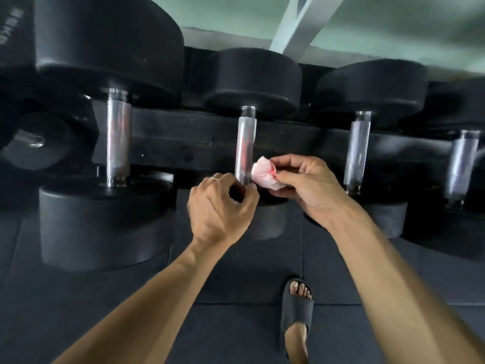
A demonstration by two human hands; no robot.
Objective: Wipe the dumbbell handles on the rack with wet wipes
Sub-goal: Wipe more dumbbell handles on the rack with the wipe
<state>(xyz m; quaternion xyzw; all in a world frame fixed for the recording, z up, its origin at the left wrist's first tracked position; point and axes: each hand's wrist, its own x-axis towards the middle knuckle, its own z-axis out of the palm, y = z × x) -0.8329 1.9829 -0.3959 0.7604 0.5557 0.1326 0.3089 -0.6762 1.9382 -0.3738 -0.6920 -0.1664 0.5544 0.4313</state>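
Observation:
Several black dumbbells lie across a black rack (pixel 183 137), their knurled metal handles pointing toward me. The middle handle (pixel 245 143) stands between my hands. My left hand (pixel 220 208) has its fingers curled around the near end of that handle, just above the near weight head. My right hand (pixel 301 185) pinches a crumpled white wet wipe (pixel 262 174) tinged pink, which sits right beside the handle's lower right side, touching or nearly touching it. Other handles show to the left (pixel 118 137) and to the right (pixel 358 151).
A larger dumbbell head (pixel 102 227) bulks at the lower left. A further handle (pixel 462 164) sits at the far right. Dark rubber floor mats (pixel 236 285) lie below, with my foot in a black slide sandal (pixel 298 313). A grey beam (pixel 296 24) crosses the green wall behind.

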